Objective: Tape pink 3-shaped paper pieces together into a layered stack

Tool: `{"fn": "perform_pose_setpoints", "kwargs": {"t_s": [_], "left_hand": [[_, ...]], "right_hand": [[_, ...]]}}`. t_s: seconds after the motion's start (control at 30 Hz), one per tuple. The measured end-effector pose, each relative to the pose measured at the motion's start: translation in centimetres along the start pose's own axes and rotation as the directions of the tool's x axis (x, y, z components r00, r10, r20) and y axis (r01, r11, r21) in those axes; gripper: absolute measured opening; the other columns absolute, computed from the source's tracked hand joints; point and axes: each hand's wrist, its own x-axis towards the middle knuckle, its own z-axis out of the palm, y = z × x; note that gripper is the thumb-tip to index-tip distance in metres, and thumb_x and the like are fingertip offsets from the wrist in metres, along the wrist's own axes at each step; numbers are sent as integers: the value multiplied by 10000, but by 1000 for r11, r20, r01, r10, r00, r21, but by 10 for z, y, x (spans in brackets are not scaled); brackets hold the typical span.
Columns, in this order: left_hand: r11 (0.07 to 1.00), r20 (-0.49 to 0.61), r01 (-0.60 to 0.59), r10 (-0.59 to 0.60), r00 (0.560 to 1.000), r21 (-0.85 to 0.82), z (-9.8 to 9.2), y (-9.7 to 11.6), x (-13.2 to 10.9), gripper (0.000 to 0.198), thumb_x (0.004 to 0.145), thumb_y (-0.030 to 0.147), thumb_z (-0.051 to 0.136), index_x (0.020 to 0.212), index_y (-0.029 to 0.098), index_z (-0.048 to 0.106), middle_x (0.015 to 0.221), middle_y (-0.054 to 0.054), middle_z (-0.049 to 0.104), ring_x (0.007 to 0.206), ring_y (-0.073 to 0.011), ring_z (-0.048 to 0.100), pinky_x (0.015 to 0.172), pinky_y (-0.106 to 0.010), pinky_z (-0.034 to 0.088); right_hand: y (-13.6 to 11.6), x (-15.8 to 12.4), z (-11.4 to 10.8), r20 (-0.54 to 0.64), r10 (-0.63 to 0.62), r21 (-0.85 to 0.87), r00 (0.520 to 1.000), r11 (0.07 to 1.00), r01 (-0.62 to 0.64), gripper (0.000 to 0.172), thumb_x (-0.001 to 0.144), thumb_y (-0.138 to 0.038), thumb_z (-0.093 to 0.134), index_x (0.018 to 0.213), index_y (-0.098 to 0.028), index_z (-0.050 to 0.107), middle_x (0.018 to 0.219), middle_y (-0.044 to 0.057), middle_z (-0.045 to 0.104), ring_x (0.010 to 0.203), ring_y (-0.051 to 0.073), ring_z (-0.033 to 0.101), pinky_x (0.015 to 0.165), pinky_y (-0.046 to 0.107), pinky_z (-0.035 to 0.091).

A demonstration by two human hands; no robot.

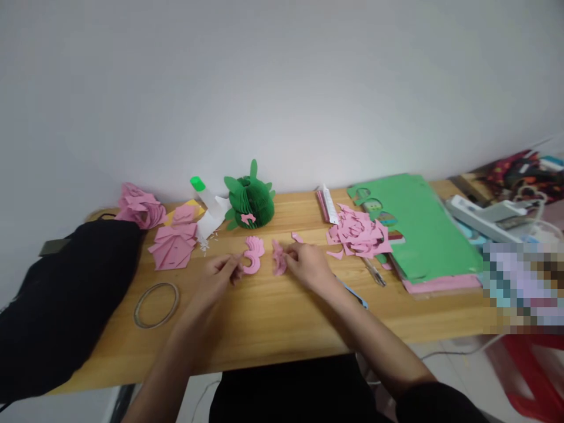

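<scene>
My left hand rests on the wooden table, its fingers pinched on the lower end of a curved pink paper cut-out. My right hand lies just to the right, its fingers closed on a second small pink paper piece. Another tiny pink scrap lies just beyond the right hand. Behind both hands stands a green honeycomb paper ball with leaves and a small pink shape on its front.
A glue bottle with a green cap lies left of the ball. Pink paper stacks, a tape ring and a black bag sit at left. Pink scraps, green sheets, scissors and a power strip are at right.
</scene>
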Motion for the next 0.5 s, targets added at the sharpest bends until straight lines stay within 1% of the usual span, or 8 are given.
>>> {"fn": "perform_pose_setpoints", "kwargs": {"t_s": [0.07,0.13,0.2,0.3,0.37,0.4,0.5], "left_hand": [[996,-13,-57,58,998,76,10,6,6,372,845,497,508,677,172,577,625,-15,591,562,-130,547,553,-254,447],[979,13,-131,130,991,154,28,15,12,264,827,418,562,771,169,629,764,-40,652,699,-160,604,665,-289,488],[949,76,-207,194,978,240,51,25,20,152,795,314,628,854,181,673,877,-48,671,835,-186,620,789,-322,493],[884,130,-262,230,965,387,78,38,29,70,809,201,626,812,177,692,904,-72,646,906,-228,605,894,-394,463],[836,146,-271,229,963,477,88,41,34,106,831,168,601,772,168,689,888,-88,627,937,-259,595,909,-427,451],[813,154,-273,225,962,514,90,42,36,114,836,162,596,771,166,690,884,-92,622,951,-268,592,906,-430,452],[762,175,-272,208,962,588,90,39,41,127,858,162,575,829,171,699,908,-90,625,954,-262,596,879,-403,465]], "right_hand": [[7,2,-12,-73,68,-100,995,992,-75,153,835,-160,598,874,-153,747,874,133,771,818,243,685,664,292,405],[16,5,-23,-126,116,-171,985,976,-137,200,872,-202,582,975,-136,740,964,171,766,896,272,693,688,307,416],[23,9,-28,-133,125,-209,983,966,-151,218,886,-250,589,1008,-146,736,990,160,767,913,269,701,687,302,422],[28,16,-23,-107,98,-221,989,968,-120,253,904,-366,587,965,-181,747,953,107,779,890,236,708,661,281,417],[28,21,-16,-105,80,-219,991,970,-102,308,918,-434,561,942,-190,748,932,91,779,879,222,705,651,275,411],[28,23,-12,-109,76,-219,991,971,-98,316,921,-440,554,939,-189,746,932,89,777,878,218,701,652,274,408],[29,26,-6,-123,72,-220,990,970,-98,264,917,-383,571,928,-178,737,958,96,767,885,210,687,666,273,405]]}}
